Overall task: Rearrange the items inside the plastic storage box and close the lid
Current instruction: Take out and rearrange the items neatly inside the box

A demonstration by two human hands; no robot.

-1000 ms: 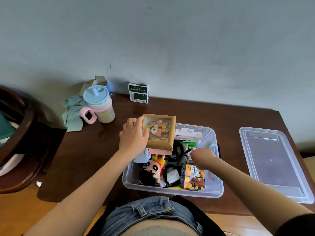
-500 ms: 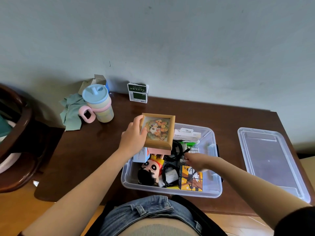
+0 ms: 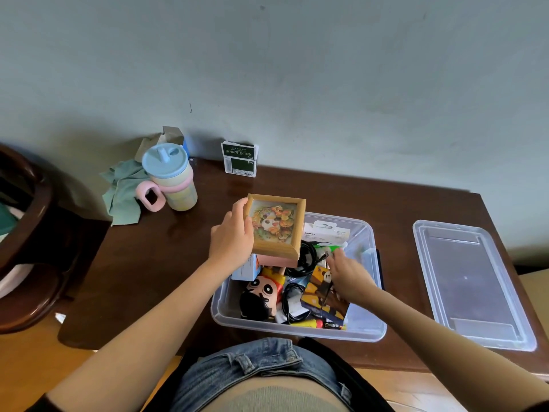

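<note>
Since approx 1 s ago the right hand [image 3: 346,273] has moved from over the orange-and-black picture cube [image 3: 325,295] toward the box's far side, fingertips now at the green-and-white item [image 3: 326,248] beside the coiled black cable [image 3: 306,258], w/ the white Belkin package [image 3: 326,233] just behind; I'd read that as sorting still underway, closing not begun. Whether those fingers pinch anything or only touch can't be told. The left hand [image 3: 233,239] has barely shifted: it holds the small wooden picture frame [image 3: 276,226] by its left edge, thumb on the front, fingers behind, lifted over the far-left corner of the clear plastic storage box [image 3: 368,333]. Box sits on the dark wooden table [image 3: 154,263] near the person; its clear plastic lid [image 3: 472,281] lies flat to the right, apart from it. A cartoon plush doll [image 3: 261,295] lies inside at near left.
</note>
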